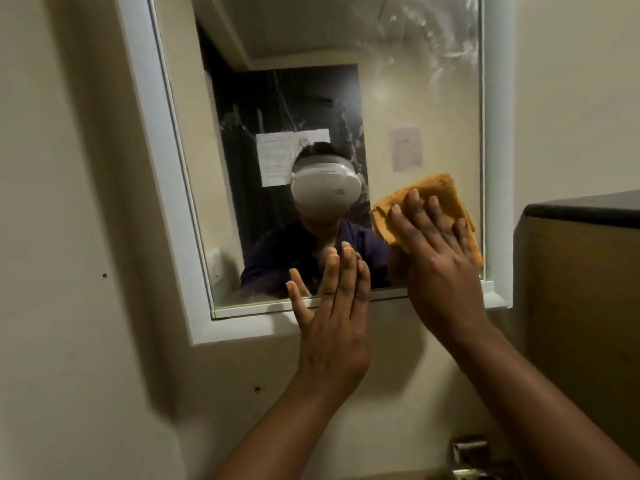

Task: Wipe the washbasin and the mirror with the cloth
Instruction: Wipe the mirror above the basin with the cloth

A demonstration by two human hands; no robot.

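Orange cloth meets streaked glass

The right hand [438, 247] presses a folded, nubby orange cloth [429, 199] flat-fingered into the mirror [311, 98]'s lower right corner; the left hand [329, 306] rests wide across its white frame [166, 202].

Cream wall [69, 202], dark-topped brown cabinet [581, 271] at right, metal tap [471, 448] below

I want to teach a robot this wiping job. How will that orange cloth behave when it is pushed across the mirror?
The orange cloth looks soft and floppy: it lies folded in layers under the flat right hand. It probably needs steady pressure, or its loose corners may bunch. It seems light, and should slide easily on the smooth mirror, where streaks show at the upper right.
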